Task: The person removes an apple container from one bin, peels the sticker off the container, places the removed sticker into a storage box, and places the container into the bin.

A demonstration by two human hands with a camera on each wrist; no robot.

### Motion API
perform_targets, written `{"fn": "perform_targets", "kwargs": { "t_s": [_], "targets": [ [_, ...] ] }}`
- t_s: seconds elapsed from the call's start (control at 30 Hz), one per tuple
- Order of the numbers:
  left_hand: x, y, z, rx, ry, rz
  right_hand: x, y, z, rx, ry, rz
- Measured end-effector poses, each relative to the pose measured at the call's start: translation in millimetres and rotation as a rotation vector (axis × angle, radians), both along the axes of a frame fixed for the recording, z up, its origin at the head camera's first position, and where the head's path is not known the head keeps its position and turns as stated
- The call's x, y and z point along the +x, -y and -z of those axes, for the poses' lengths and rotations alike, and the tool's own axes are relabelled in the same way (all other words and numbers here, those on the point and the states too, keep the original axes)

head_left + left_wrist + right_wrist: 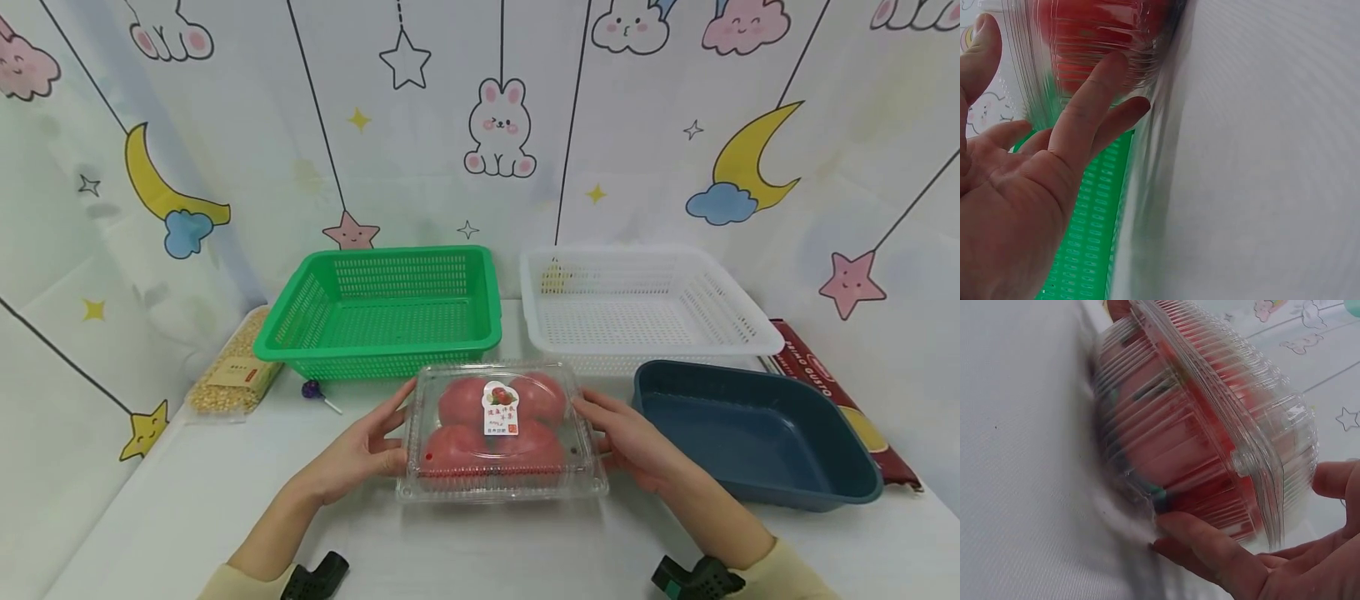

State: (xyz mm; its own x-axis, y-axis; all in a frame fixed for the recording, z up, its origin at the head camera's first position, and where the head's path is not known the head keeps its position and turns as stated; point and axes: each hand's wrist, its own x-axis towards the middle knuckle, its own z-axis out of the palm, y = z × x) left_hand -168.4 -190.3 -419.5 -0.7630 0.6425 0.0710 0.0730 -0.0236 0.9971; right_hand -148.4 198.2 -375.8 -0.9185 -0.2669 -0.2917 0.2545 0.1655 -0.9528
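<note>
A clear plastic fruit box (500, 487) with several round red fruits (528, 450) inside is in the middle of the head view, low over the white table. Its lid is closed and carries a white label (500, 408). My left hand (367, 446) holds the box by its left side, fingertips at the ribbed wall in the left wrist view. At the opposite side, my right hand (637, 442) holds it too. In the right wrist view, right fingers (1204, 547) lie at the lower edge, with the thumb near the lid.
Behind the box stand a green basket (375, 367) and a white basket (652, 348). A dark blue tub (757, 450) sits right, beside a dark red packet (888, 454). At left are a bag of yellow kernels (240, 367) and a purple lollipop (312, 390).
</note>
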Motion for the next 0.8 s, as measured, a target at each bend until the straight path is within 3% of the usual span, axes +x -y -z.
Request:
{"fn": "perform_targets", "kwargs": {
  "t_s": [0.8],
  "targets": [
    [-1.0, -2.8, 1.6, 0.023, 0.038, -0.02, 0.3, -1.3, -2.0, 0.051, -0.014, -0.006]
  ]
}}
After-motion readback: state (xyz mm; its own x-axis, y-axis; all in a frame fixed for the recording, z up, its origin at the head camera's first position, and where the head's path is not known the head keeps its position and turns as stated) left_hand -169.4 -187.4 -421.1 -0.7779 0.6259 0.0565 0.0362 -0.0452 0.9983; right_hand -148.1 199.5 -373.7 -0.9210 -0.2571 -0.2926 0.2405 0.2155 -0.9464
